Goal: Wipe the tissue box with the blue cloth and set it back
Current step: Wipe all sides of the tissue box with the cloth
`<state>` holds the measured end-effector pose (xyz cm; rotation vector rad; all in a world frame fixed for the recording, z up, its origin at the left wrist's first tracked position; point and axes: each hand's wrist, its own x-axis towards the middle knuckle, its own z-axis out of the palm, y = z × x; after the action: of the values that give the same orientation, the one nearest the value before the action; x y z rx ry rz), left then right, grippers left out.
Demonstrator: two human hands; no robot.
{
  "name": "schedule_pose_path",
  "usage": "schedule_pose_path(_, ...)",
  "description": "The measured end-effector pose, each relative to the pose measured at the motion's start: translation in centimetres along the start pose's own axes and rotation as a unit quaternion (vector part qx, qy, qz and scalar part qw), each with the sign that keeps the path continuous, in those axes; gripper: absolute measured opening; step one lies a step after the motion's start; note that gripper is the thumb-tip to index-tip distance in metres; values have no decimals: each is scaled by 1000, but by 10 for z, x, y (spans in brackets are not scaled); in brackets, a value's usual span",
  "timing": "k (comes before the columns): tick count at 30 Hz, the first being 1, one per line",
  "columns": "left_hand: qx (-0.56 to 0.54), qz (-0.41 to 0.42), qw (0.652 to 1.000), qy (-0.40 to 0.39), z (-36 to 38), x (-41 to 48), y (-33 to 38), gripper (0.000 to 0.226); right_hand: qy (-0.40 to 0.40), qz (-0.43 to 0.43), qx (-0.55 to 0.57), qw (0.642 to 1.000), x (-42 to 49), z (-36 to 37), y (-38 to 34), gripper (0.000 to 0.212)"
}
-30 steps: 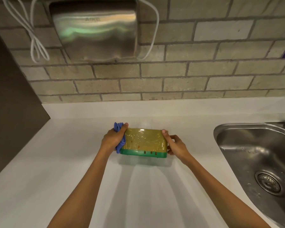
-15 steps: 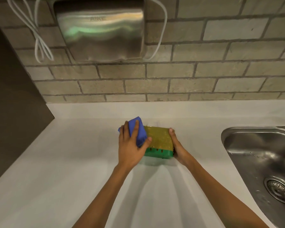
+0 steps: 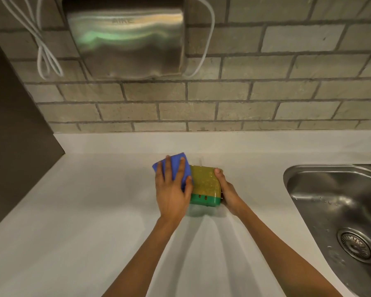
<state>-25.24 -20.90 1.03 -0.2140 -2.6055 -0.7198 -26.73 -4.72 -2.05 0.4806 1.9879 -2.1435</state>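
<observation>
The tissue box (image 3: 206,185), yellowish on top with a green base, sits on the white counter (image 3: 73,211) in the middle of the view. My left hand (image 3: 171,189) lies flat on the folded blue cloth (image 3: 176,166), pressing it onto the left part of the box top. The cloth and hand hide the box's left half. My right hand (image 3: 227,191) grips the box's right end, thumb on the top edge.
A steel sink (image 3: 338,211) with a drain is set into the counter at the right. A metal hand dryer (image 3: 126,37) with a looped white cable (image 3: 45,56) hangs on the brick wall. A dark panel (image 3: 13,129) bounds the left side.
My left hand moved from the box's left end up onto its top, spreading flat over the blue cloth. The right hand kept its hold on the right end.
</observation>
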Motion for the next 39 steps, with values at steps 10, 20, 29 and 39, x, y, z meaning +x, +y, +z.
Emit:
schedule_pose_path(10,-77,30,996,36,4,-52,-21,51,2,4,-11,1000,0,1,-2,100)
schedule_pose_path(20,2,30,999,-15,3,0,-9,51,8,18,-6,1000,-4,0,-3,96)
schedule_pose_path(29,29,145,989,-12,15,-48,18,50,8,7,-9,1000,-9,2,-5,101)
schedule_pose_path(39,7,27,999,-15,11,-9,19,53,19,10,5,1000,-11,3,-7,96)
